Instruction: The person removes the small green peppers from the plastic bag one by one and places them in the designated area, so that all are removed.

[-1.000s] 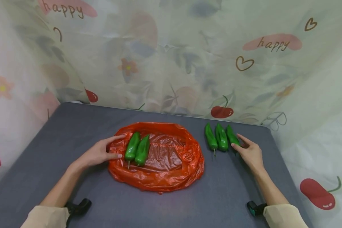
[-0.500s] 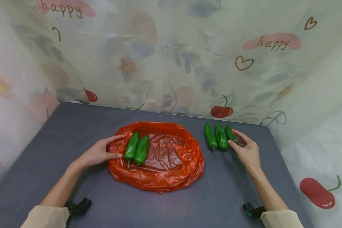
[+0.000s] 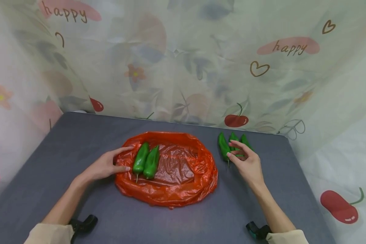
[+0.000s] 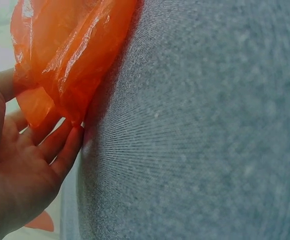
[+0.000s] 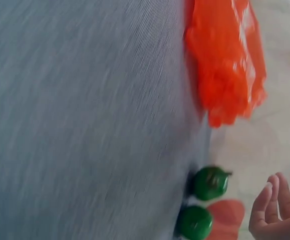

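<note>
Right of centre, the right hand [image 3: 247,162] hovers by three green peppers [image 3: 223,145], its grip parted and empty. Left of centre, the left hand [image 3: 103,165], fingers spread, touches the orange-red bag [image 3: 170,198] holding two peppers [image 3: 141,157]; steadying lightly there and pinching mid-pepper should serve best.

A fabric-textured dark grey table [image 3: 183,225] spreads beneath the grip. Beyond the grip hangs a pale curtain [image 3: 177,81] printed with hearts [image 3: 259,69], flowers [image 3: 135,73], cherries [image 3: 236,121] and the word "happy" [image 3: 288,46].
</note>
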Available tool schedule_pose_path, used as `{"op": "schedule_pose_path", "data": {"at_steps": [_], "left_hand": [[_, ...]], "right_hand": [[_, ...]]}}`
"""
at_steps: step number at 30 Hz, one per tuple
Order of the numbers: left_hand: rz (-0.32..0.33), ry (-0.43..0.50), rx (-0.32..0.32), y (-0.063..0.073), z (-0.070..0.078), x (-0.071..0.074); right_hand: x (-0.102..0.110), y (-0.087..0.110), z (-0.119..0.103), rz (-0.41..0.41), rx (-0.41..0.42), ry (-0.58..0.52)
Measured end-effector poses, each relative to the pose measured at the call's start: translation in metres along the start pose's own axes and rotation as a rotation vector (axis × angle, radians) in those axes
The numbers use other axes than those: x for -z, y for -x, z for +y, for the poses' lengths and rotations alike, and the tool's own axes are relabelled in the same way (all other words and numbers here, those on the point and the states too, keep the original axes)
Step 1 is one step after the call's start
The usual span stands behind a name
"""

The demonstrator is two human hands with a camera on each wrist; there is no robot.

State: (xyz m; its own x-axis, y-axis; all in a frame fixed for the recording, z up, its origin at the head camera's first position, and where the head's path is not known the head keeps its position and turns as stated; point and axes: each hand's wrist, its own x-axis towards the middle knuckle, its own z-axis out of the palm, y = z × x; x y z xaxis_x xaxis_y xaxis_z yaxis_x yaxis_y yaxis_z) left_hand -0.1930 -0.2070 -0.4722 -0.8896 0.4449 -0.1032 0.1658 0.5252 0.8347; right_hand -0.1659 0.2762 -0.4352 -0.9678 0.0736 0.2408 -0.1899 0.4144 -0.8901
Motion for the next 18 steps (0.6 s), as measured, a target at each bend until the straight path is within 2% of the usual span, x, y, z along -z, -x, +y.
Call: {"op": "schedule_pose_path", "data": {"at_steps": [11,18], "left_hand": [[-0.004,-0.011,-0.019,0.0,-0.003,-0.001],[0.002,-0.009,-0.021,0.001,-0.002,-0.002]], "right_hand": [[-0.043,0.015,-0.019,-0.106,0.036,-0.129],[-0.065,0.021,-0.027,-0.19,0.056,-0.154]]}}
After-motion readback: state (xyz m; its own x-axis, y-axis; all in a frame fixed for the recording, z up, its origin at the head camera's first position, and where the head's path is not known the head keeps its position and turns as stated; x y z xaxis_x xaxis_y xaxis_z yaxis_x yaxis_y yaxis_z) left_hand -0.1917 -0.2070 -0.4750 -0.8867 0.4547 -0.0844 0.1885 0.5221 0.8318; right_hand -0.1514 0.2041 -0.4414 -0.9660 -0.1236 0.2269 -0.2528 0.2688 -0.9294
